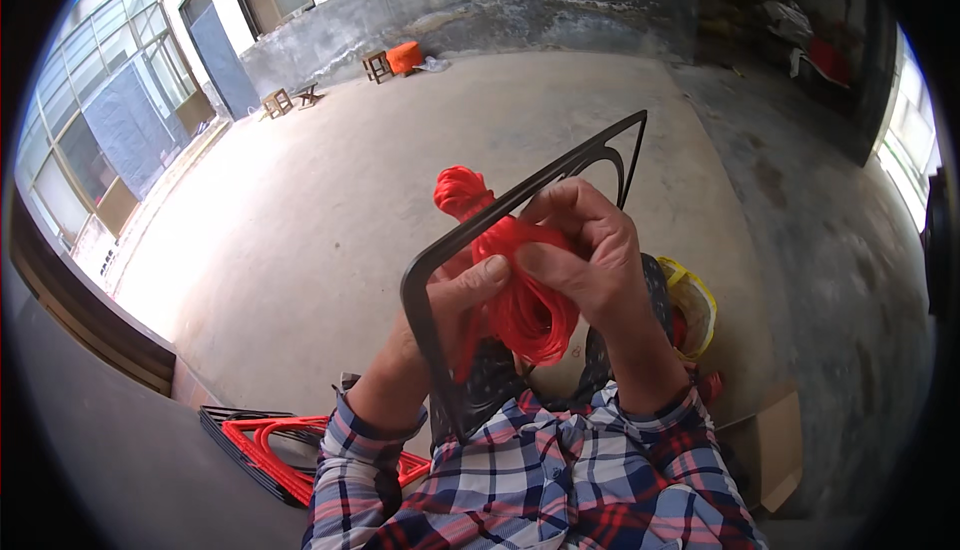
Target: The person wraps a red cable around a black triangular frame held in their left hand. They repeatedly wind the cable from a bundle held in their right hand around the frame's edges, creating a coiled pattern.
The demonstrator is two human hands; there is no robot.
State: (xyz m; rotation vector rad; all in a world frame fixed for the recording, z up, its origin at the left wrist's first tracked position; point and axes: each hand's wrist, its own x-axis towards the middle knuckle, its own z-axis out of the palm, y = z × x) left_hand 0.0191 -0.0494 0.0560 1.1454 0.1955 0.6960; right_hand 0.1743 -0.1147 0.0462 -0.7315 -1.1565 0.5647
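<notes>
A bundle of thin red cord, looped into a skein, is between my hands in front of my lap. Its bunched, bound end sticks up at the far left. My left hand grips the bundle, thumb on top and fingers mostly hidden behind it. With thumb and bent fingers, my right hand pinches the strands from the right. A black, flat, angular frame, like a clothes hanger, slants across the bundle. One side runs down past my left wrist; the curved inner part lies behind my right hand.
Red frames and black frames are stacked at my left side. By my right knee stands a yellow-rimmed container with something red inside. An open cardboard box is at lower right. Stools and an orange bucket stand by the far wall.
</notes>
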